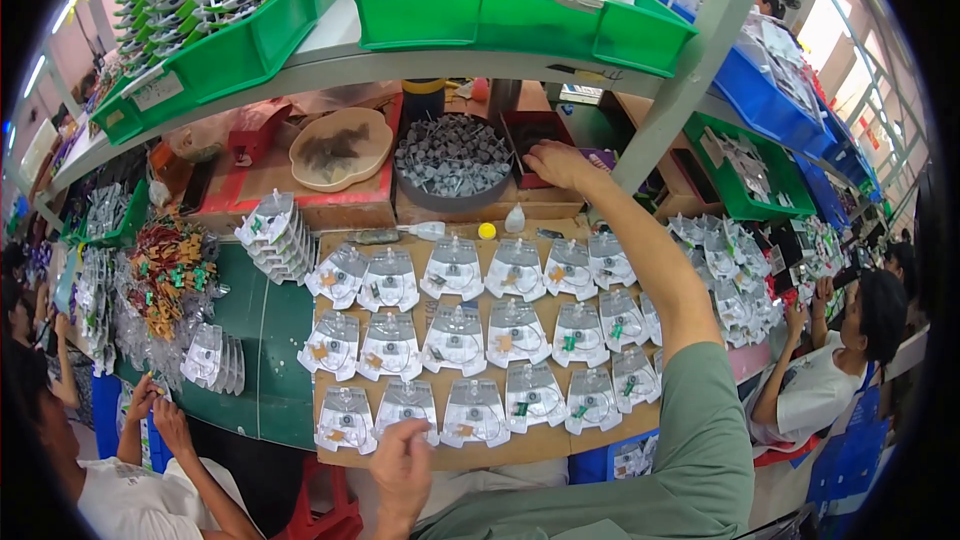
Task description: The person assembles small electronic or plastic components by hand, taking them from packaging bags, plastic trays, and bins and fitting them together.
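Note:
A brown board (500,448) in front of me carries three rows of several clear plastic blister packs (455,337), each with a small part inside. My right hand (556,162) reaches far forward into a dark red tray (535,126) beside a round grey bowl of small grey parts (452,154); its fingers curl down and what they grip is hidden. My left hand (401,462) rests at the board's near edge, fingers loosely bent, touching the front row of packs and holding nothing that I can see.
A beige bowl (341,147) sits at the back left, with a stack of blister packs (277,233) and a heap of coloured parts (170,270) to the left. Green bins (520,15) and blue bins (770,100) line the shelves. Other people work at the lower left (150,420) and at the right (850,340).

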Demonstrator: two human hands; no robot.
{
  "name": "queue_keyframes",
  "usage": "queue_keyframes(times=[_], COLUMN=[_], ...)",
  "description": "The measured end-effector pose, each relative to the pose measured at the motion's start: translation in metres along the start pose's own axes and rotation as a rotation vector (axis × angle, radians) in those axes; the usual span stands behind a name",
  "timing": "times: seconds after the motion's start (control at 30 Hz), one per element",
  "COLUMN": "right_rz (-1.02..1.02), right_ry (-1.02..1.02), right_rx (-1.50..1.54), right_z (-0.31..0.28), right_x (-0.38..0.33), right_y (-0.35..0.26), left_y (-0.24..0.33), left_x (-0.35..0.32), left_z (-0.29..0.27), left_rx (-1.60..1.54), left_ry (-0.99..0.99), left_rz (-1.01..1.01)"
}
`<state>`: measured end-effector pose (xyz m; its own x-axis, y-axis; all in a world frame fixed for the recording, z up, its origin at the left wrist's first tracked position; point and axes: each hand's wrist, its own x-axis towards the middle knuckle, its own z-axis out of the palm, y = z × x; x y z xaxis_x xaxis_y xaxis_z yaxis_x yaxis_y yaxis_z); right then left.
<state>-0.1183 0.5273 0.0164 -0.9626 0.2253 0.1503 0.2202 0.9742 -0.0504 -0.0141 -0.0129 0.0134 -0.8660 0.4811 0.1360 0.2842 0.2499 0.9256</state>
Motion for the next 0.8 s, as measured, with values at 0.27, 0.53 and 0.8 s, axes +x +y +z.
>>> queue_keyframes(times=[0.27, 0.53, 0.8], right_rz=[0.142, 0.144, 0.224], right_ry=[0.009, 0.072, 0.056], right_rx=[0.215, 0.224, 0.269], right_z=[-0.007, -0.002, -0.001], right_x=[-0.008, -0.001, -0.005], right_y=[-0.019, -0.03, -0.028], left_y=[0.013, 0.003, 0.0], left_x=[0.006, -0.021, -0.021], left_z=[0.025, 0.024, 0.038], left_rx=[-0.102, -0.033, -0.101], left_ry=[-0.156, -0.305, -0.263], left_rz=[-0.027, -0.177, -0.048])
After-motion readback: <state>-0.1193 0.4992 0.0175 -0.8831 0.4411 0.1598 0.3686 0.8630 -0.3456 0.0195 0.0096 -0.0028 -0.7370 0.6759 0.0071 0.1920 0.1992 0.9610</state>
